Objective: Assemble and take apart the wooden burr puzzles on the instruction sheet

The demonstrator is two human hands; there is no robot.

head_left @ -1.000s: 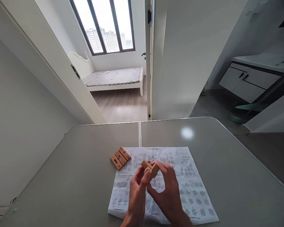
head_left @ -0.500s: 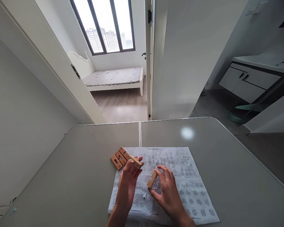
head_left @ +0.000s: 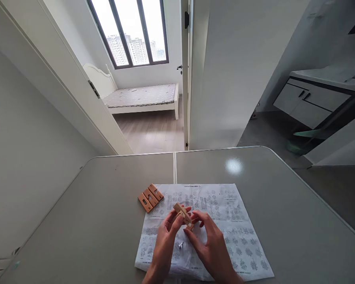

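Here, the left hand (head_left: 165,242) and right hand (head_left: 211,246) meet over a white printed instruction sheet (head_left: 233,225), both pinching pale notched wooden puzzle bars (head_left: 182,213), seemingly two being joined, while beyond, three brown notched wooden bars (head_left: 150,197) lie unused on the grey tabletop (head_left: 106,221), so assembly looks barely begun.

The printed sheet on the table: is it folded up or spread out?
Spread out. The printed sheet lies open on the table, its rows of diagrams showing edge to edge, slightly wrinkled at its near edge.
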